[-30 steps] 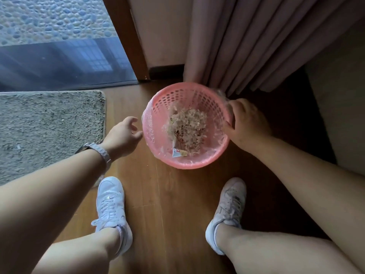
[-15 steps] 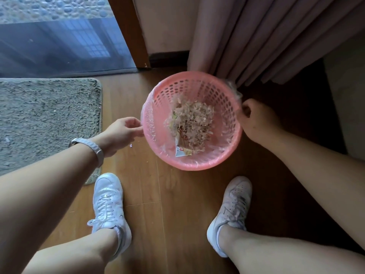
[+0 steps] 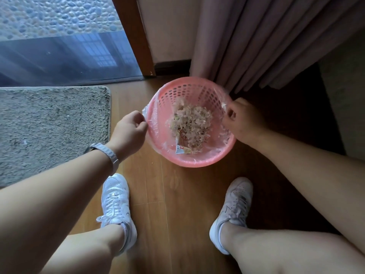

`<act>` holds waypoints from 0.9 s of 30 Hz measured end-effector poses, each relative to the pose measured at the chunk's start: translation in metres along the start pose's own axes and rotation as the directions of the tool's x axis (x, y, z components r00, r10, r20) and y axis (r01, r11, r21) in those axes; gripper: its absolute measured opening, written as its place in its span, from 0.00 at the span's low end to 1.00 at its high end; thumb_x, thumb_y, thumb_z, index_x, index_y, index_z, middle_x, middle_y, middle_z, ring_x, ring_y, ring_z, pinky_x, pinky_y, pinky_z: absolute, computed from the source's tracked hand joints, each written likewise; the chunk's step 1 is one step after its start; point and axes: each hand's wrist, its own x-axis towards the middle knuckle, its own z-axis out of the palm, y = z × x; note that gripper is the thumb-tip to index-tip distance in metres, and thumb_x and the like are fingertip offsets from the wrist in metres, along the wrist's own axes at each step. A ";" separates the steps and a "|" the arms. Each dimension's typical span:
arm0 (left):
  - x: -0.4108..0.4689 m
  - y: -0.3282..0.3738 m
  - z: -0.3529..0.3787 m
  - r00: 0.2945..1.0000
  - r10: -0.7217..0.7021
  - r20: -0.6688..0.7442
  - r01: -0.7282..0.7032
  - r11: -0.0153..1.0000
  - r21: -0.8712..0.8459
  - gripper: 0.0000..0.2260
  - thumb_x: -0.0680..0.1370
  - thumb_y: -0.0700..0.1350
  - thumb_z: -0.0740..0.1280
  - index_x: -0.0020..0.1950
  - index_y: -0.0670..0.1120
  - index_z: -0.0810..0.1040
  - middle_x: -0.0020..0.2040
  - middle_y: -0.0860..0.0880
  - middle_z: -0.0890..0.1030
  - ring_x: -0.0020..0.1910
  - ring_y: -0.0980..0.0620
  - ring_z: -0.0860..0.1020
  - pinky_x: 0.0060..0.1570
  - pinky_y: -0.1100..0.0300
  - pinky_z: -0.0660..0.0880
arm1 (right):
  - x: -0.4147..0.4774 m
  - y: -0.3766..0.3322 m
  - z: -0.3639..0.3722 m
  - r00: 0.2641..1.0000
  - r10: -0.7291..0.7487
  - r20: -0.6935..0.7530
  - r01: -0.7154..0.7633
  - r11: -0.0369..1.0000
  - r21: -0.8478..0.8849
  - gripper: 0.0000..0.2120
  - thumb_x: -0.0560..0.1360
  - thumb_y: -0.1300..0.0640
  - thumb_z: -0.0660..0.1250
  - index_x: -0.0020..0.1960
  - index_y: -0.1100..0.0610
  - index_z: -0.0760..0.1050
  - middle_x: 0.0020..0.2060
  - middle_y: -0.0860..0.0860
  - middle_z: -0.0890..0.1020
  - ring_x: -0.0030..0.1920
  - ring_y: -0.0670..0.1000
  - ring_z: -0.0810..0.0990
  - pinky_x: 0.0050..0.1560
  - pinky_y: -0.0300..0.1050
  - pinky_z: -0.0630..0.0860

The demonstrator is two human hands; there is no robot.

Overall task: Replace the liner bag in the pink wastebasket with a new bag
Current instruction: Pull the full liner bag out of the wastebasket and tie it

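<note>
The pink wastebasket [image 3: 199,162] stands on the wooden floor between my feet and the curtain. A clear plastic liner bag [image 3: 156,123] lines it and folds over the rim. Shredded scraps and a small wrapper [image 3: 182,149] lie inside the bag. My left hand [image 3: 129,131] pinches the liner's edge at the basket's left rim, where a flap of plastic stands free. My right hand [image 3: 242,119] pinches the liner at the right rim.
A grey shaggy mat [image 3: 49,131] lies left of the basket. Pink curtains [image 3: 266,40] hang just behind it, beside a wooden door frame [image 3: 136,36] and a glass door. My two white sneakers [image 3: 116,210] stand on the floor below the basket.
My left hand moved in from beside the basket and took hold of the liner's left edge. My right hand shifted along the right rim and now pinches the plastic there.
</note>
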 end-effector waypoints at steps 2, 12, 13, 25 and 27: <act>-0.005 -0.001 -0.004 0.999 0.049 -0.012 -0.048 0.997 0.065 0.05 0.78 0.43 0.63 0.42 0.47 0.74 0.36 0.50 0.77 0.34 0.50 0.72 0.35 0.56 0.67 | -0.004 -0.009 0.002 1.000 -0.025 -0.008 0.025 0.998 0.050 0.05 0.72 0.61 0.67 0.39 0.61 0.73 0.38 0.53 0.72 0.37 0.53 0.71 0.36 0.43 0.64; -0.012 -0.027 -0.018 0.999 -0.045 -0.017 0.047 0.978 0.201 0.02 0.79 0.43 0.61 0.47 0.46 0.71 0.41 0.45 0.78 0.42 0.42 0.74 0.42 0.53 0.68 | -0.013 -0.022 0.005 0.997 -0.040 0.064 0.028 0.983 0.181 0.06 0.76 0.56 0.65 0.43 0.54 0.68 0.32 0.47 0.75 0.34 0.54 0.75 0.32 0.48 0.68; -0.011 -0.027 -0.018 0.998 -0.069 -0.015 0.071 0.981 0.181 0.03 0.79 0.43 0.61 0.45 0.46 0.71 0.41 0.46 0.78 0.42 0.41 0.75 0.42 0.52 0.70 | -0.012 -0.020 0.007 0.996 -0.026 0.083 0.010 0.984 0.180 0.06 0.75 0.56 0.65 0.43 0.54 0.69 0.32 0.47 0.75 0.35 0.54 0.76 0.33 0.50 0.70; 0.021 -0.020 -0.005 0.975 -0.219 -0.043 0.211 0.967 -0.143 0.25 0.77 0.64 0.58 0.62 0.45 0.74 0.53 0.48 0.79 0.52 0.47 0.78 0.54 0.50 0.76 | 0.016 -0.023 0.027 0.991 0.134 0.004 -0.134 0.986 0.103 0.20 0.72 0.44 0.69 0.54 0.58 0.71 0.44 0.53 0.78 0.43 0.55 0.77 0.41 0.49 0.75; 0.027 -0.020 -0.004 0.975 -0.217 -0.036 0.210 0.966 -0.150 0.22 0.79 0.62 0.56 0.51 0.45 0.78 0.45 0.48 0.80 0.45 0.47 0.77 0.47 0.52 0.75 | 0.025 -0.029 0.029 0.987 0.156 -0.025 -0.154 0.984 0.091 0.21 0.73 0.43 0.68 0.55 0.57 0.71 0.50 0.53 0.78 0.47 0.55 0.77 0.44 0.49 0.75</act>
